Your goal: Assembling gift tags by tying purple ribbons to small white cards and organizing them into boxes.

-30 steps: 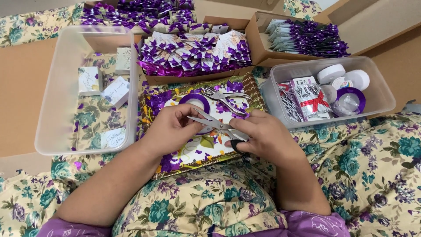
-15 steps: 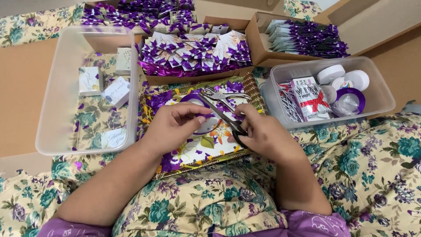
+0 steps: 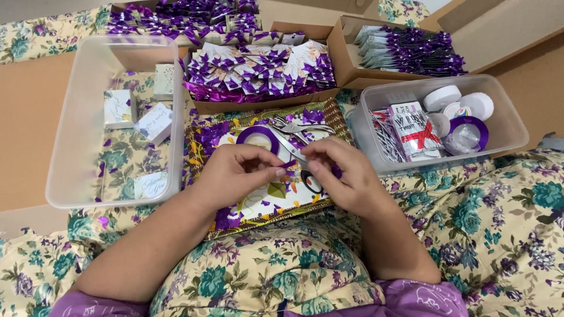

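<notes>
My left hand (image 3: 238, 171) pinches a small piece of purple ribbon (image 3: 289, 165) between thumb and forefinger. My right hand (image 3: 343, 176) meets it from the right, fingertips touching the same piece. That hand also keeps hold of scissors (image 3: 292, 148): the black handle shows under its thumb and the closed blades point up and left. Both hands hover over a patterned tray (image 3: 202, 147) strewn with purple scraps. On the tray lie a purple ribbon roll (image 3: 258, 138) and a silver hole punch (image 3: 301, 126).
A clear bin (image 3: 70, 147) at left holds small white boxes (image 3: 154, 122). Cardboard boxes (image 3: 341, 53) behind hold several purple-bowed packets. A clear bin (image 3: 511, 126) at right holds tape rolls and a packet of twist ties (image 3: 414, 129). Floral cloth covers my lap.
The scissors were raised with blades over the ribbon; now they are lowered and closed. My two hands have come together on the small ribbon piece.
</notes>
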